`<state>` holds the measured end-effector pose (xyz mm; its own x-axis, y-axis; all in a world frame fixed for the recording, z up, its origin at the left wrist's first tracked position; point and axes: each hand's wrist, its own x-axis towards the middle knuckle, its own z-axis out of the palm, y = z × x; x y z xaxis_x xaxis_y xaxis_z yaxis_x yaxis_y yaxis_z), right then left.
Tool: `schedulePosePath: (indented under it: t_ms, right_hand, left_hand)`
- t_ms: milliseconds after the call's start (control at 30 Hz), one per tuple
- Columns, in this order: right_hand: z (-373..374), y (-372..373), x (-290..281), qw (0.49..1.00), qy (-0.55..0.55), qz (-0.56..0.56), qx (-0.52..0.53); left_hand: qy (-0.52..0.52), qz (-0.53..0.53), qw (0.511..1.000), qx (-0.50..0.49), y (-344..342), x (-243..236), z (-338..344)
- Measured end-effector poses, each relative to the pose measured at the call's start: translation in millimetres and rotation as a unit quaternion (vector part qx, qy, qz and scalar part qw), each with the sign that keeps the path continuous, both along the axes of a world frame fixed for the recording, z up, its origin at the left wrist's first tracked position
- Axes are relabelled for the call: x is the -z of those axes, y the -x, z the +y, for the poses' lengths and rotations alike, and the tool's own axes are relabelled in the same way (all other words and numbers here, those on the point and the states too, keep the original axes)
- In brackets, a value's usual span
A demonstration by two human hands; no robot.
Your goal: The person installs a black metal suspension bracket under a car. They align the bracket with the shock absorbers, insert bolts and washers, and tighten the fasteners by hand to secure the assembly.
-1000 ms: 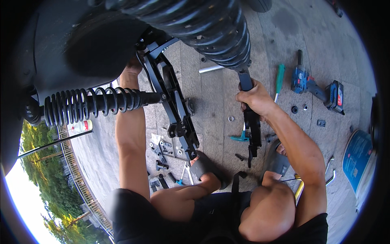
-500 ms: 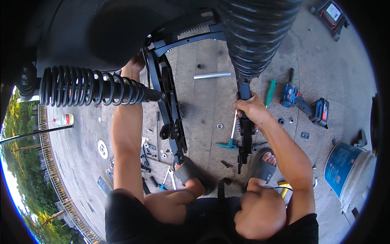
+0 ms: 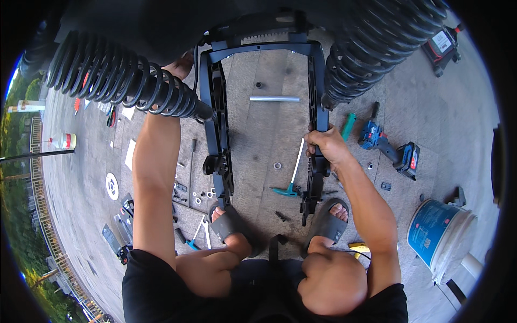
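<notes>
A black U-shaped metal frame (image 3: 259,47) hangs below a dark body, its two arms reaching toward my sandalled feet. A black coil-over shock (image 3: 107,74) joins its left arm, and a second, ridged shock (image 3: 377,51) meets its right arm. My right hand (image 3: 327,144) is closed round the right arm, below that shock. My left hand (image 3: 180,67) is up behind the left shock near the frame's corner, its fingers mostly hidden. A silver tube (image 3: 274,98) and a teal T-handled hex key (image 3: 286,189) lie between and beside the arms.
On the paving are a blue cordless impact driver (image 3: 371,134), a green-handled tool (image 3: 349,125), wrenches (image 3: 206,233), several washers and small parts, and a plastic bottle (image 3: 67,141). A blue-and-white bucket (image 3: 431,237) stands right. A railing (image 3: 37,191) and trees run along the left.
My view has shifted, bringing the frame's crossbar and both arms fully into sight; the shocks appear higher and farther apart. Both hands remain where they were on or near the frame.
</notes>
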<state>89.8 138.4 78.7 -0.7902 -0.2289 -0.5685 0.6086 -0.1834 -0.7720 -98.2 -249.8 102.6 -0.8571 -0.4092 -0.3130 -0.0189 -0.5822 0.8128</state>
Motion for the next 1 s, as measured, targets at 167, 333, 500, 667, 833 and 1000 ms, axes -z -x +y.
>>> schedulePosePath:
  t_ms: [167, 333, 500, 667, 833, 1000]
  right_hand:
    - [-2, -3, 2, 1.0, 0.009, -0.004, 0.001]
    - [-1, -4, 7, 0.999, 0.034, -0.01, -0.001]
    - [0, -2, 7, 0.999, 0.03, -0.008, -0.004]
    - [0, -2, 1, 1.0, 0.026, -0.015, -0.007]
    - [0, -2, 4, 1.0, 0.023, -0.004, -0.008]
    - [0, 0, 8, 1.0, 0.01, 0.008, -0.012]
  left_hand:
    - [-0.017, 0.049, 0.998, -0.03, -7, -6, 8]
    - [0.071, 0.044, 0.996, -0.001, -3, -6, 5]
    - [0.09, 0.011, 0.996, -0.001, 8, 14, -14]
    - [0.135, 0.043, 0.987, 0.074, 12, 17, -26]
    - [0.049, 0.006, 0.999, 0.006, 3, 1, -8]
    - [0.134, -0.011, 0.991, 0.017, 0, -3, 0]
